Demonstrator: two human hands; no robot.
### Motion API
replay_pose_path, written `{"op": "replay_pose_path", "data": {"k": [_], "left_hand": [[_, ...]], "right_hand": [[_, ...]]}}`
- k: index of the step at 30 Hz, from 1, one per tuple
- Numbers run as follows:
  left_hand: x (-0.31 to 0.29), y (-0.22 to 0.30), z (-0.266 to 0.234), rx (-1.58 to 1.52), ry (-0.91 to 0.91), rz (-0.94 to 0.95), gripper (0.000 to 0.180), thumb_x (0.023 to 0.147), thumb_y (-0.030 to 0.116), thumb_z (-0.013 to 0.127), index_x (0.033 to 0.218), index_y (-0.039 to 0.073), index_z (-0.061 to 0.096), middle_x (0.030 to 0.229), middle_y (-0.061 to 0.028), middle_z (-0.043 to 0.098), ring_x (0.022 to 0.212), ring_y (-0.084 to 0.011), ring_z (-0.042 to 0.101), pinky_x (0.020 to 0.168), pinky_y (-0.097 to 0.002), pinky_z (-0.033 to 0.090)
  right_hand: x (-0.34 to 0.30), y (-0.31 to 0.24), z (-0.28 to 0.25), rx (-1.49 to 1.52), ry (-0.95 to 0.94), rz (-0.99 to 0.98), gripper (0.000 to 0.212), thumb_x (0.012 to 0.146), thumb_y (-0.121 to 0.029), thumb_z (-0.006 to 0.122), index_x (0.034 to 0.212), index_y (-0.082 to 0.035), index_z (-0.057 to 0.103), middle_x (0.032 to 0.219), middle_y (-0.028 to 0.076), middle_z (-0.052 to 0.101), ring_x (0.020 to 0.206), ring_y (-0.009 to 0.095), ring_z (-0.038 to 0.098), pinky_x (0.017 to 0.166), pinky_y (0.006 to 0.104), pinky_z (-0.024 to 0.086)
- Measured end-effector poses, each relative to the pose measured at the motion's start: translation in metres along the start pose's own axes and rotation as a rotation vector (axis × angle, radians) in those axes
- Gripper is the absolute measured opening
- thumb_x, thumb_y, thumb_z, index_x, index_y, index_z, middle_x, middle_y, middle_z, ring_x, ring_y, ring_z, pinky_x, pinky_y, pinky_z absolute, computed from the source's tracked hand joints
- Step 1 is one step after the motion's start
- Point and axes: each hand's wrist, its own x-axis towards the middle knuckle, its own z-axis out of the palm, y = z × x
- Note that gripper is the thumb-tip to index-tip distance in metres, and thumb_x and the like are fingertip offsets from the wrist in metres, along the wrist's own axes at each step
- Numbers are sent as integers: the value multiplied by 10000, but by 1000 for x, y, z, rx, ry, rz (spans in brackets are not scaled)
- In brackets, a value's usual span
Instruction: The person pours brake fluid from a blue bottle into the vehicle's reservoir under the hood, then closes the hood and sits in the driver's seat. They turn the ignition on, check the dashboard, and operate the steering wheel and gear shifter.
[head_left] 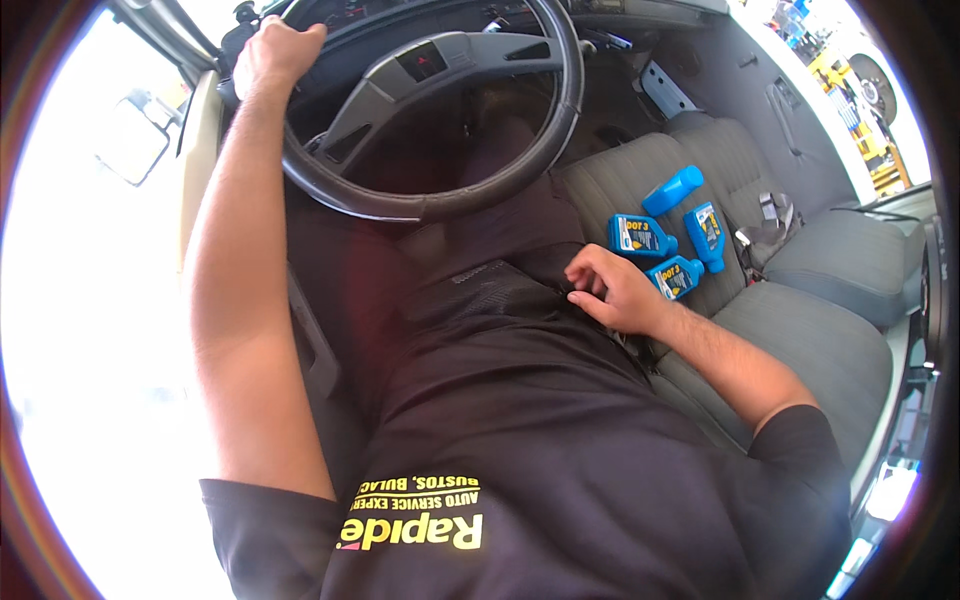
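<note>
Left hand (272, 55) grips the steering wheel (440, 200); right hand (612, 290), fingers curled and holding nothing, rests beside four blue bottles (665, 235) on the seat (800, 340).

Right hand's (615, 290) fingertips (580, 292) tucked out of sight against dark trousers (500, 300); side mirror (130, 140) glare-washed.

Harsh daylight blows out the left window (70, 300) — cabin shadowed, fisheye edges bent
</note>
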Motion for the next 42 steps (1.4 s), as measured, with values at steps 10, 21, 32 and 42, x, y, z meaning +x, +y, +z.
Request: {"op": "replay_pose_path", "data": {"k": [10, 21, 32, 42], "left_hand": [[-163, 64, -5, -666, 271, 788, 106, 880, 139, 803, 966, 94, 760, 913, -58, 746, 880, -301, 732, 842, -439, 591], [-309, 125, 36, -246, -1159, 893, 256, 964, 334, 785, 1097, 119, 822, 1105, -137, 809, 1080, -349, 774, 933, -499, 616], [-310, 144, 48, -179, -1285, 983, 259, 970, 304, 803, 1026, 51, 802, 1001, -179, 807, 990, -387, 768, 867, -498, 582], [-255, 36, -9, -13, -1400, 452, 318, 1042, 357, 766, 1049, 39, 779, 908, -111, 778, 863, -236, 756, 801, -417, 580]], "right_hand": [[12, 25, 3, 57, -164, 78, 249, 945, -115, 798, 1167, -12, 751, 1118, 132, 716, 979, 255, 735, 888, 377, 609], [19, 29, -5, 193, -103, 232, 177, 968, -159, 813, 1054, -5, 795, 972, 133, 812, 911, 191, 769, 836, 358, 601], [23, 16, -31, 198, -156, 225, 134, 959, -120, 795, 1039, -13, 779, 953, 104, 792, 885, 186, 751, 806, 360, 602], [12, -24, 6, -82, -201, 82, 201, 946, -164, 779, 1074, -19, 724, 902, 128, 773, 865, 320, 769, 789, 468, 599]]}}
